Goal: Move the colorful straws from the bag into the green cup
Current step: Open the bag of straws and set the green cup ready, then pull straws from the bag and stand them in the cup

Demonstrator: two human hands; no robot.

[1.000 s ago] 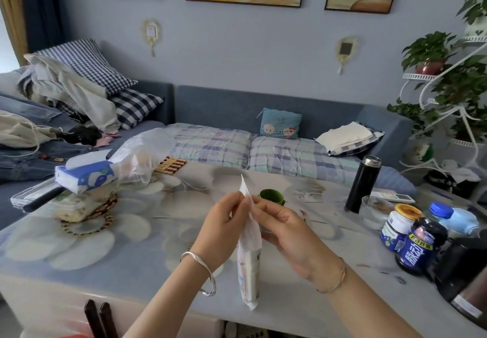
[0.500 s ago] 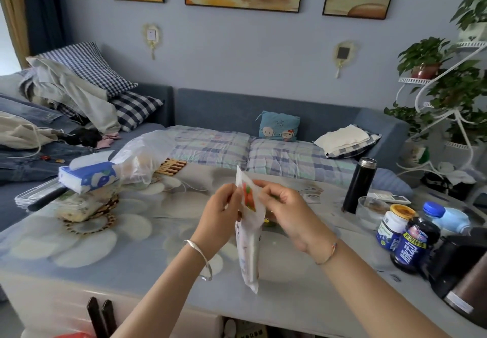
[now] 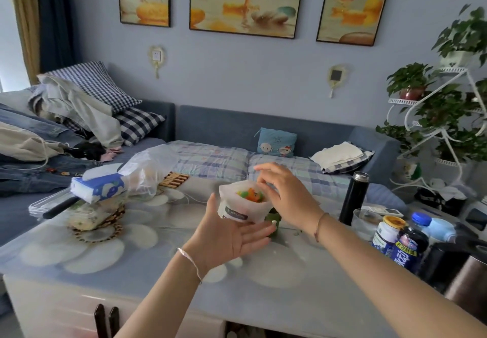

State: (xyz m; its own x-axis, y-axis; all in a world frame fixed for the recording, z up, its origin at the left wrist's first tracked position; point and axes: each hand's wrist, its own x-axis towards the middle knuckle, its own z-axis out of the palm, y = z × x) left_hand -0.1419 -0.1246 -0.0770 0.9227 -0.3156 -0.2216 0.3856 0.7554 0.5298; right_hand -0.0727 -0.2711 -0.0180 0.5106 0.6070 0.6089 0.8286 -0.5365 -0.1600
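Colorful straws (image 3: pixel 250 195) are sitting bunched in the open mouth of the white bag (image 3: pixel 237 206), which is hanging over the table (image 3: pixel 263 271), just in front of the green cup (image 3: pixel 272 217). Left hand (image 3: pixel 226 237) is lying palm up, fingers straight, supporting the bag's base. Right hand (image 3: pixel 287 198) is curling over the mouth; whether it is pinching straws or rim cannot be told. Judged light, thin and slippery, the straws are best pinched as a bundle near their exposed ends. The soft bag is likely to collapse if squeezed.
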